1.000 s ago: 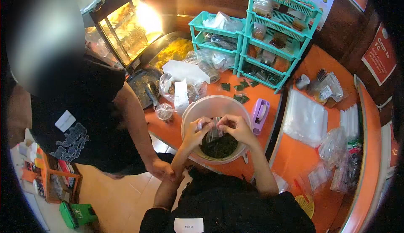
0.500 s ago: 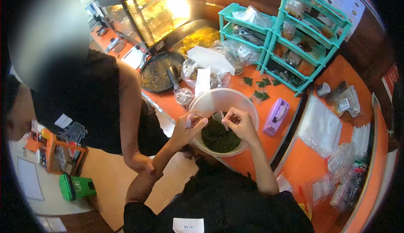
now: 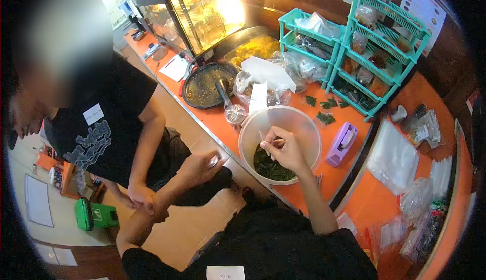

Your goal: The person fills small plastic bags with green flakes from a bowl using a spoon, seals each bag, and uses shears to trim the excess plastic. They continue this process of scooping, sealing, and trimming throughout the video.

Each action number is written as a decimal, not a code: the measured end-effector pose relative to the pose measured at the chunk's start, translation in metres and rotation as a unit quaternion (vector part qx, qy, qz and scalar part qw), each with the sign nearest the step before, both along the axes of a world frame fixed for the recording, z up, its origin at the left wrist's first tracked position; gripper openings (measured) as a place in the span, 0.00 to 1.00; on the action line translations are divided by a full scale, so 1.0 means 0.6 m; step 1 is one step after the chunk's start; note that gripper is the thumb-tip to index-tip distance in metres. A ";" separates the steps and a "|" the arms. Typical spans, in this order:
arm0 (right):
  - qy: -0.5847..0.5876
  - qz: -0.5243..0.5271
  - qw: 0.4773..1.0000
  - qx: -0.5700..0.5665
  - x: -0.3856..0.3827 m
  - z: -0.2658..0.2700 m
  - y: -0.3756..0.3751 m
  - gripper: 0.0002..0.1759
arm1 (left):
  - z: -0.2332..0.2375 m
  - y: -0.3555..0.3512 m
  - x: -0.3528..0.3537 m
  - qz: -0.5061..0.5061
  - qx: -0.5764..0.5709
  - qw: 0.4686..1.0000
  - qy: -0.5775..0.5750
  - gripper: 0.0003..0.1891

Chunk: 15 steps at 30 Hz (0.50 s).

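left hand (image 3: pixel 201 165) withdrawn from bowl (image 3: pixel 296 122), maybe holding something

One bowl (image 3: pixel 298 125), one tape dispenser (image 3: pixel 340 144), two racks (image 3: pixel 382 52).

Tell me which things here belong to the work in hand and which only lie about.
In use: right hand, small clear bag, plastic bowl, dark green leaves.
Lying about: purple tape dispenser, teal rack, flat clear bags, round dark tray.
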State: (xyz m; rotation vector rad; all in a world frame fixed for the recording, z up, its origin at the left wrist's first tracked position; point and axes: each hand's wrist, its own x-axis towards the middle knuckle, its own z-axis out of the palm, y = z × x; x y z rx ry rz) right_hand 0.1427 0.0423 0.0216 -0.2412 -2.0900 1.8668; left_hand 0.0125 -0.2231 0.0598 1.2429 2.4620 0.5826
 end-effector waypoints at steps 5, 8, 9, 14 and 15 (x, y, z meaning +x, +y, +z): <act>-0.005 -0.014 0.999 -0.037 0.010 -0.001 0.036 0.08 | -0.164 -0.173 0.002 -0.029 -0.075 0.990 0.113 0.11; -0.009 -0.052 0.999 -0.002 0.019 0.015 0.053 0.09 | -0.201 -0.217 0.062 0.010 -0.148 0.987 0.060 0.13; -0.015 -0.059 0.998 0.002 0.022 0.020 0.058 0.10 | -0.214 -0.217 0.081 0.035 -0.144 0.988 0.034 0.14; -0.003 -0.059 0.998 -0.009 0.020 0.011 0.066 0.10 | -0.308 -0.127 0.169 0.213 0.035 0.976 -0.026 0.10; -0.001 -0.052 0.999 -0.009 0.021 0.017 0.059 0.10 | -0.312 -0.097 0.175 0.246 0.094 0.963 -0.051 0.09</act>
